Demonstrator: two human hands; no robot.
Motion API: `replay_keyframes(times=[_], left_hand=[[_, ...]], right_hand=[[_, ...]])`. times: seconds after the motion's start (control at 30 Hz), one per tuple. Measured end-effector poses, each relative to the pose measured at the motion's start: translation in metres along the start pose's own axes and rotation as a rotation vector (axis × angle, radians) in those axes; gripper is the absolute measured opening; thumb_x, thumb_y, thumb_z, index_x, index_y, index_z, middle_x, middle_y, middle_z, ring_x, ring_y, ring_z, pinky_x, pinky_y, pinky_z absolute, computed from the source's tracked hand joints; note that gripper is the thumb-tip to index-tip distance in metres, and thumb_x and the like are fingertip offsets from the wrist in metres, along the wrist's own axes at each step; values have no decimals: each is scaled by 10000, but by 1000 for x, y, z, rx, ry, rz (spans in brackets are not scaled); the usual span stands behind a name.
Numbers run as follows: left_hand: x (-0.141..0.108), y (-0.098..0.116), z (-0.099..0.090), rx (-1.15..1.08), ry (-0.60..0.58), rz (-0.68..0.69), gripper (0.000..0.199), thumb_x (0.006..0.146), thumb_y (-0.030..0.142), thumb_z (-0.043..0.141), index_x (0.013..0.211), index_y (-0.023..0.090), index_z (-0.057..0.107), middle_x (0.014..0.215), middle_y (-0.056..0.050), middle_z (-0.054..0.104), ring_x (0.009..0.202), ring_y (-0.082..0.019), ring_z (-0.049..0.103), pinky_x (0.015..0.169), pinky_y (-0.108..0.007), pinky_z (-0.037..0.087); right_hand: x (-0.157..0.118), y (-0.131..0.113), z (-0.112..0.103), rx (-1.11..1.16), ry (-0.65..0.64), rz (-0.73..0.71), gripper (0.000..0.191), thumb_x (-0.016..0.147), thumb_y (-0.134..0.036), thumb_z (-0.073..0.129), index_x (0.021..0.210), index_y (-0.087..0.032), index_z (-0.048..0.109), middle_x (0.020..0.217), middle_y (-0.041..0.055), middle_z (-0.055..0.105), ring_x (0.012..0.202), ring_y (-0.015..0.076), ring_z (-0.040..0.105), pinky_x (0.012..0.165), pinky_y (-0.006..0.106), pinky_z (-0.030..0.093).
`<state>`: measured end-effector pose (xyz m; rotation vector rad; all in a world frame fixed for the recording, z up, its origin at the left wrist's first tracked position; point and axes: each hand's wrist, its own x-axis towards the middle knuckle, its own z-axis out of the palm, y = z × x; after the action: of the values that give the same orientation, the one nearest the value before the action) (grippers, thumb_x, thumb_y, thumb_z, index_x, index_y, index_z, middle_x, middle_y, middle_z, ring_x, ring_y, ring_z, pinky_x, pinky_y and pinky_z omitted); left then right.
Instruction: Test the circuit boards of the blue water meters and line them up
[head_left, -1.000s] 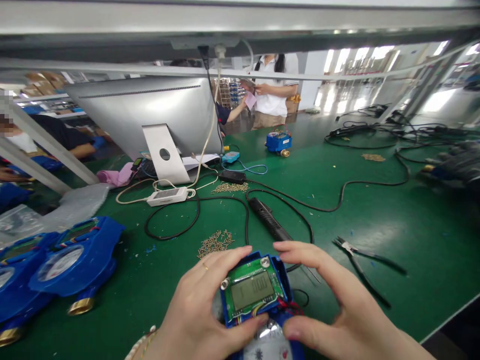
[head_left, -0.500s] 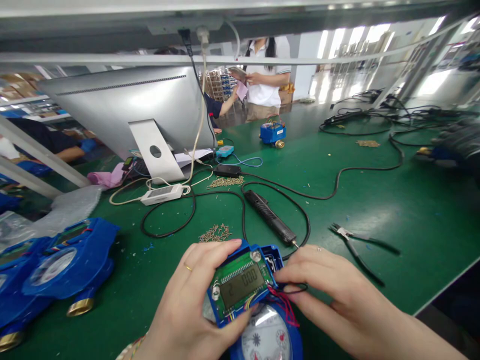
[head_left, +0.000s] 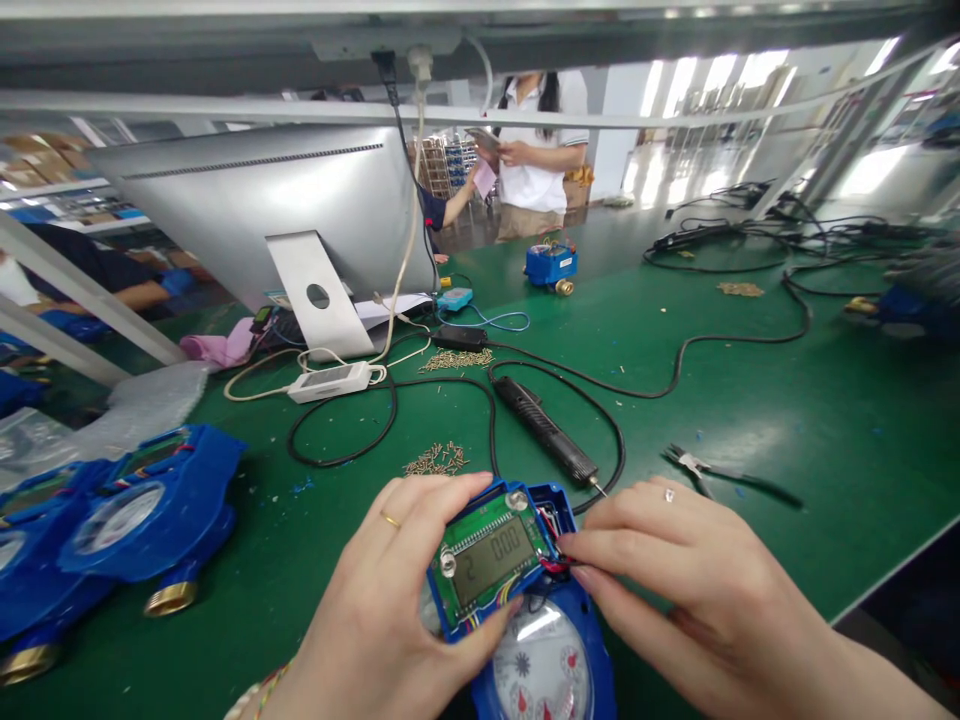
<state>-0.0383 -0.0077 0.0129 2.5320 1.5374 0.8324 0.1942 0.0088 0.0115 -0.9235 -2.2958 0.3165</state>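
A blue water meter faces me, its round dial below an opened housing with a green circuit board and LCD screen. My left hand is closed around the housing, fingers over its far edge and thumb at its near edge. At the small side compartment, my right hand pinches thin wires, red and black. Its thumb and forefinger are at the compartment's rim, partly hiding the wires. Behind the meter lies a black electric screwdriver.
Cutting pliers lie to the right. Two piles of screws are beyond the meter. More blue meters stand at the left. A monitor, a power adapter and cables cross the back; another meter sits farther off. People stand beyond.
The red wires that looped out over the dial's edge are now gathered at the side compartment, mostly inside it. My right hand has moved in over the compartment, closer to the meter.
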Motion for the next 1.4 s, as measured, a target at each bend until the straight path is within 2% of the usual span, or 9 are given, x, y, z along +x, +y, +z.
replay_keyframes(times=[0.23, 0.33, 0.4, 0.53, 0.67, 0.8, 0.97, 1.2, 1.4], left_hand=[[-1, 3, 0, -7, -38, -4, 554, 750, 282, 692, 1247, 236, 452, 1149, -68, 611, 1055, -236, 585, 896, -357, 515], [-1, 5, 0, -90, -79, -19, 591, 719, 241, 710, 1249, 268, 452, 1139, -50, 614, 1042, -228, 589, 887, -347, 520], [-1, 5, -1, -149, -86, -51, 591, 705, 239, 717, 1239, 290, 468, 1138, -44, 615, 1037, -231, 590, 886, -351, 520], [0, 3, -3, -203, -81, -94, 564, 701, 259, 718, 1218, 301, 497, 1128, -50, 618, 1036, -243, 592, 878, -364, 523], [-1, 4, -4, -202, -97, -92, 579, 698, 260, 720, 1224, 312, 484, 1126, -35, 613, 1034, -226, 589, 878, -345, 518], [-1, 4, -3, -185, -99, -85, 567, 710, 251, 709, 1222, 304, 471, 1123, -28, 615, 1041, -214, 582, 885, -330, 510], [1, 1, -4, -201, -150, -46, 565, 699, 277, 727, 1204, 291, 475, 1104, -29, 626, 996, -213, 606, 846, -321, 532], [2, 1, -8, -168, -179, -42, 584, 696, 275, 738, 1215, 298, 471, 1112, -15, 620, 1016, -203, 598, 867, -313, 525], [0, 0, -8, -92, -71, 1, 518, 754, 266, 684, 1226, 265, 469, 1114, -45, 608, 1031, -215, 584, 884, -335, 506]], right_hand=[[2, 1, -2, -303, 72, -186, 174, 892, -134, 521, 1018, -154, 640, 915, 60, 687, 722, 178, 601, 666, 334, 427], [4, 1, 1, -267, 56, -181, 188, 890, -118, 505, 1030, -154, 625, 974, 74, 686, 780, 184, 622, 682, 315, 457], [7, 0, 2, -81, 30, -46, 203, 866, -91, 477, 953, -173, 641, 888, 49, 690, 722, 148, 626, 626, 258, 468], [16, 0, -1, 544, -194, 537, 112, 766, -179, 527, 780, -184, 638, 467, -51, 492, 385, 65, 427, 366, 158, 296], [17, 1, -2, 888, -304, 792, 95, 674, -211, 573, 753, -168, 602, 516, -38, 528, 350, 38, 387, 337, 133, 290], [15, -2, -3, 894, -237, 751, 70, 670, -199, 570, 729, -168, 595, 724, 25, 632, 376, 27, 405, 339, 143, 299], [14, -12, -5, 640, -113, 396, 171, 667, -41, 506, 692, -181, 601, 855, 23, 639, 547, 62, 514, 473, 173, 391], [14, -2, -2, 864, -362, 751, 100, 692, -124, 516, 770, -187, 524, 504, -70, 428, 429, 56, 336, 412, 169, 234], [18, -3, -8, 460, -405, 491, 80, 801, -168, 558, 828, -200, 626, 600, -47, 479, 518, 69, 392, 467, 179, 293]])
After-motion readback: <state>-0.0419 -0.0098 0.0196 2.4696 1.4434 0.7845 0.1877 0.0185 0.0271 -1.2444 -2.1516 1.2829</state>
